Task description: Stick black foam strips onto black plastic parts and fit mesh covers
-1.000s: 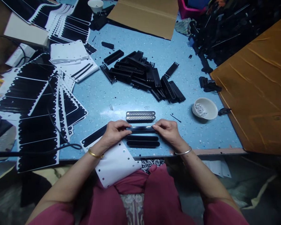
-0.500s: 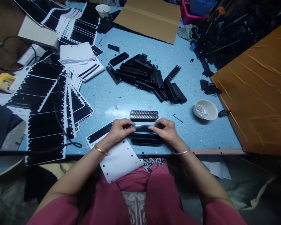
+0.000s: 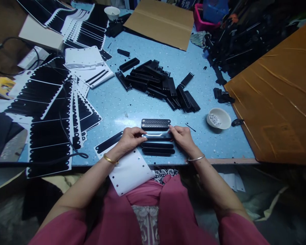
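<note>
1. Our right hand (image 3: 183, 139) has shifted outward since half a second ago: its thumb and finger lay partway over the glossy strip (image 3: 156, 136) then, and now they are at its right end, so more of the shine shows.
2. Our left hand (image 3: 130, 139) has stayed at the left end, pinching it between thumb and forefinger. Both hands therefore grasp the strip, one at each end, though how firmly the right one grips we cannot tell.
3. We have the strip lengthwise in front of us, between two patterned bars (image 3: 156, 124) on its far side and two black bars (image 3: 158, 148) on its near side. Whether it touches anything underneath, we cannot see.
4. To handle it well, we should keep both ends level and draw them only lightly apart, since so thin a piece will probably bow or twist if one hand leads.
5. We should also mind the right forefinger, which sits close by the patterned bars' corner and could nudge them.
6. Our left forearm lies over the white sheet (image 3: 130, 172), which hangs past the table (image 3: 112, 105) edge, so we judge it wise to keep that arm steady.
</note>
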### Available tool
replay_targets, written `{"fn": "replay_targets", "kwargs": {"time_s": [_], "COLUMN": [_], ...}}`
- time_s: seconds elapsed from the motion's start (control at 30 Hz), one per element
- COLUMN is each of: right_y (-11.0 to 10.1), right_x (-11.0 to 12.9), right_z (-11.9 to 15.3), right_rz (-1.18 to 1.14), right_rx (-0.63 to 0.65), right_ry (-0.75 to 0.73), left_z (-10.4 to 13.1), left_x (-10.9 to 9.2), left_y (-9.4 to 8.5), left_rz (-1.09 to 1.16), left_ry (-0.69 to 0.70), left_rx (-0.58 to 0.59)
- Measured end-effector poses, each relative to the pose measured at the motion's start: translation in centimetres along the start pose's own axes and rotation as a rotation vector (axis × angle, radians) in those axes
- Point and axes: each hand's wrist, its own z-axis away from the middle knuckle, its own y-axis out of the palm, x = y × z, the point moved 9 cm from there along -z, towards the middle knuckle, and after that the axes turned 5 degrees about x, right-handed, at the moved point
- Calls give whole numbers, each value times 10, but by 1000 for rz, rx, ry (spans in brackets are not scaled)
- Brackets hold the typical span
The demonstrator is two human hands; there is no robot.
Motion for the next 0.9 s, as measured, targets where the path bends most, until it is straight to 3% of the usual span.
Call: {"fn": "replay_targets", "kwargs": {"time_s": [0.13, 0.33, 0.43, 0.57, 0.67, 0.77, 0.9], "right_y": [6, 18, 25, 27, 15, 1, -1], "right_x": [-1, 23, 19, 15, 14, 4, -9], "right_z": [1, -3, -7, -10, -10, -6, 2], "right_rz": [-75, 552, 630, 520, 354, 106, -200], "right_rx": [89, -33, -1, 12, -36, -14, 88], "right_ry": [60, -100, -80, -112, -141, -55, 43], "left_z": [0, -1, -1, -1, -1, -2, -2], "left_x": [4, 4, 4, 5, 6, 7, 7], "left_y": [0, 1, 2, 2, 1, 1, 1], "left_rz": [6, -11, -17, -14, -6, 14, 32], "left_ry": [-11, 17, 27, 21, 27, 17, 3], "left_rx": [-8, -9, -2, -5, -9, -10, -10]}}
